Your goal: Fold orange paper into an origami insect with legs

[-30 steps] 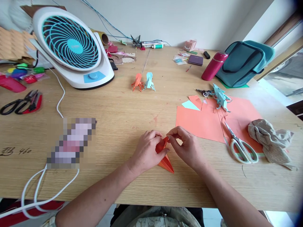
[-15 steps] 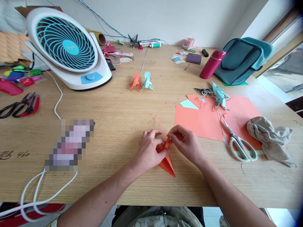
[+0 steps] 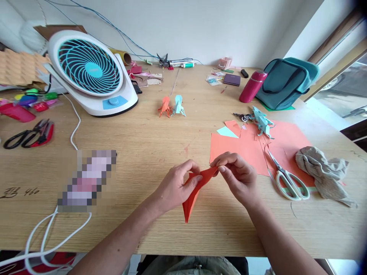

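A piece of folded orange paper (image 3: 192, 198) is held between both hands above the front of the table. My left hand (image 3: 180, 183) pinches its middle between thumb and fingers. At its upper right tip, my right hand (image 3: 237, 176) grips the paper between thumb and forefinger. The paper's narrow point hangs down towards me, with layered folds along its edges. Beyond my hands stand a small orange paper figure (image 3: 164, 107) and a light blue one (image 3: 178, 105). A larger light blue paper figure (image 3: 262, 122) rests on orange sheets (image 3: 235, 147) to the right.
White-handled scissors (image 3: 289, 181) and a crumpled grey cloth (image 3: 322, 172) lie at right. Behind them are a magenta flask (image 3: 253, 87) and a teal bag (image 3: 286, 84). On the left are a fan (image 3: 93, 76), red-black pruners (image 3: 31, 133), a blurred-out phone (image 3: 87, 179) and white cables (image 3: 43, 233).
The folded paper has turned, its lower point swinging left and its upper end tilting right. My right hand has moved right along with the tip. The camera view has shifted slightly.
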The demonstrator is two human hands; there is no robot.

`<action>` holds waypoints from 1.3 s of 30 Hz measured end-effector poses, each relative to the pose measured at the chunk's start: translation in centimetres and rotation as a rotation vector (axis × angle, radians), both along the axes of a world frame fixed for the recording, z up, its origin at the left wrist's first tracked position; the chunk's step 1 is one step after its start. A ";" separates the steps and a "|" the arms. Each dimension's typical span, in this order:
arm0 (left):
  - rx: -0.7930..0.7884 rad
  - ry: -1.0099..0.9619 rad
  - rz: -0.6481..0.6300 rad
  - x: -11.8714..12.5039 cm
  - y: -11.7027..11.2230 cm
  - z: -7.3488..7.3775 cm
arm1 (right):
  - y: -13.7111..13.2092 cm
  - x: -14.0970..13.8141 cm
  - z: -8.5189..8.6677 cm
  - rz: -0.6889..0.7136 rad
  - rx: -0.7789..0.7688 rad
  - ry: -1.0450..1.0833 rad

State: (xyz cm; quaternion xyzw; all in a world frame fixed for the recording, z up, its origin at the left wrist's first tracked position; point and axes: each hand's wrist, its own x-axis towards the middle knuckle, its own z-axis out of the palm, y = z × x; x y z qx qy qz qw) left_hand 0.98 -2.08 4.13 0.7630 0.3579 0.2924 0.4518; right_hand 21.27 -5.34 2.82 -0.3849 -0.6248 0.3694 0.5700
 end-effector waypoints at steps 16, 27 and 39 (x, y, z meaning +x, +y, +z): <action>-0.232 0.039 -0.269 -0.7 -0.2 0.0 | 0.4 -0.6 -0.2 0.159 -0.145 0.077; -0.196 0.060 -0.248 -0.2 -0.3 0.0 | 0.4 -0.7 -0.6 0.175 -0.156 0.090; -0.232 0.004 -0.221 -0.1 -0.3 -0.7 | 0.6 -0.2 -0.6 0.144 -0.199 0.028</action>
